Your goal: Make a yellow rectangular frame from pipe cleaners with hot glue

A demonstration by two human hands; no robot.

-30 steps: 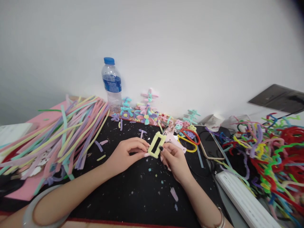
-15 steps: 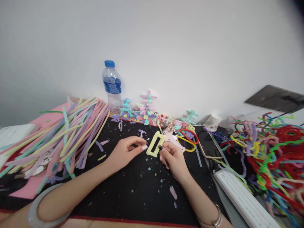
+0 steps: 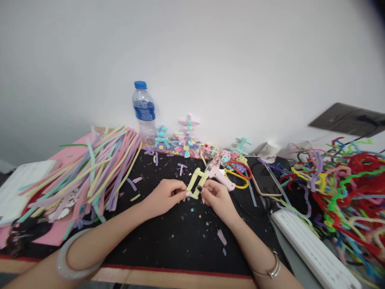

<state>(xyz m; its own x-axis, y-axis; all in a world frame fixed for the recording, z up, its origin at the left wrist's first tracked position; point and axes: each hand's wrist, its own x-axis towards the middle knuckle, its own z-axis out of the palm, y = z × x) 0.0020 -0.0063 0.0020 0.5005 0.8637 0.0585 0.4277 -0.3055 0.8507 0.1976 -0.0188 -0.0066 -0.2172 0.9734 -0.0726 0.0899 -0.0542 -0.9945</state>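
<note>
A pale yellow rectangular pipe-cleaner frame [image 3: 193, 182], with an opening through its middle, is held up over the black mat [image 3: 162, 237]. My right hand [image 3: 219, 200] pinches its right side between thumb and fingers. At its lower left corner, my left hand [image 3: 168, 196] has thumb and fingers closed on the edge. Just behind the frame lies a pink glue gun [image 3: 219, 175], and beside that are scissors with red and yellow handles [image 3: 242, 181]. A small purple T-shaped piece [image 3: 181, 167] rests on the mat behind my left hand.
Long pastel pipe cleaners [image 3: 99, 168] are heaped at left, near a white box [image 3: 25, 186]. A bottle [image 3: 144, 110] and pipe-cleaner flowers [image 3: 186, 150] stand along the wall. On the right are a phone [image 3: 266, 180], a power strip [image 3: 313, 249] and tangled colourful pipe cleaners [image 3: 345, 200].
My left hand has moved right and closed on the lower left corner of the yellow frame, which it was apart from before. My right hand still holds the frame, now tilted more.
</note>
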